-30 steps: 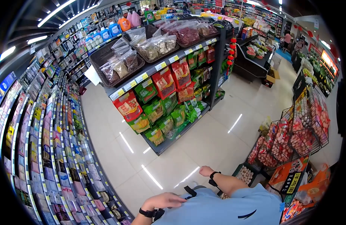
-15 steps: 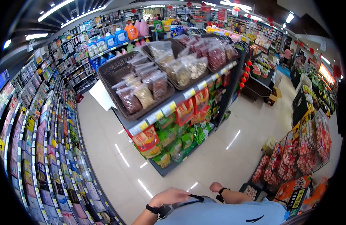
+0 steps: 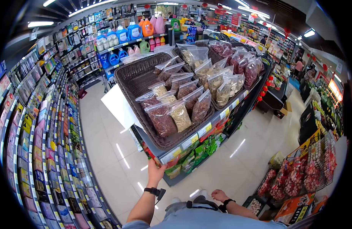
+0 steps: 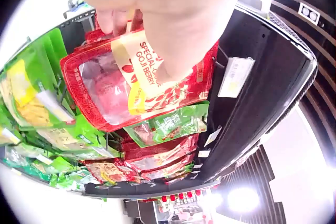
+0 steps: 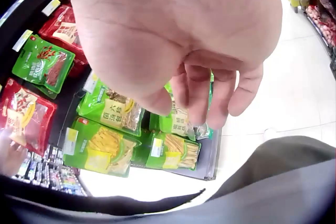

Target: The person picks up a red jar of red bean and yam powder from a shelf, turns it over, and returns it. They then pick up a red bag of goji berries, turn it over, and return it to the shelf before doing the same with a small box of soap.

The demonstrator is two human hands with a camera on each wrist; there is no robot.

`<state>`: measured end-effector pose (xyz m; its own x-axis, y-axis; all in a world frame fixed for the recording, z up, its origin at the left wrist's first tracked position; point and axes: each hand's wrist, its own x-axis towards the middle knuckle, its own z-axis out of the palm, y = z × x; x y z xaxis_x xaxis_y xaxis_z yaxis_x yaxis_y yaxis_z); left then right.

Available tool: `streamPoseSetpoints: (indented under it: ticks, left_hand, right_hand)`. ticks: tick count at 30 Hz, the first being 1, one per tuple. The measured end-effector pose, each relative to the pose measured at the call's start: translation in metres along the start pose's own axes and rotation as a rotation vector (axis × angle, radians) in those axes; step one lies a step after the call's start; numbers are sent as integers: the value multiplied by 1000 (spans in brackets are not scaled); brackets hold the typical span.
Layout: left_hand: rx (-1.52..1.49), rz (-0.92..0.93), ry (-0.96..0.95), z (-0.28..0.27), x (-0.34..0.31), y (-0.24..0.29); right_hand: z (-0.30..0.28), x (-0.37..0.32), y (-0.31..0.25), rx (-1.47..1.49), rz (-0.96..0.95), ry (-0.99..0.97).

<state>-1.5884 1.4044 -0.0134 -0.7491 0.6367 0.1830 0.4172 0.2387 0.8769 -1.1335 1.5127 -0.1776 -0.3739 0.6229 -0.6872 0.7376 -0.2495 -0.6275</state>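
Left hand [image 3: 156, 172]: raised to 1 goji berry packet [image 4: 142, 85] hanging directly below wicker basket [image 3: 134, 78], under shelf edge. Thumb and fingers [image 4: 112, 20] curled, pinching packet top; grip on header only. Green packets [image 4: 169, 124] hang lower below basket, against red packet's bottom edge. Right hand [image 5: 178, 40]: well below basket, at hip, fingers loosely curled, nothing held.

Recommendation: lift packet up and outward, no downward tug. Header may tear, neighbours may drag. Hanger not discernible.

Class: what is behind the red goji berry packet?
A green packet pokes out behind the goji berry packet, red packets beyond. It and the left hand cover the rest.
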Motion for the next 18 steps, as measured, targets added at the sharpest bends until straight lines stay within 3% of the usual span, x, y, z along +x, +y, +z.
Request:
streamPoseSetpoints:
  ticks: [2, 6, 11, 18]
  left_hand:
    - [-155, -49, 5, 17, 9, -21]
    - [-56, 69, 69, 25, 9, -35]
    - [-90, 70, 52, 23, 8, -35]
    - [-85, 85, 20, 12, 3, -34]
  right_hand:
    - [-3, 4, 2, 21, 40, 25]
    - [-16, 20, 25, -42, 67, 61]
    - [-21, 25, 31, 22, 135, 44]
    - [-12, 50, -13, -24, 33, 30]
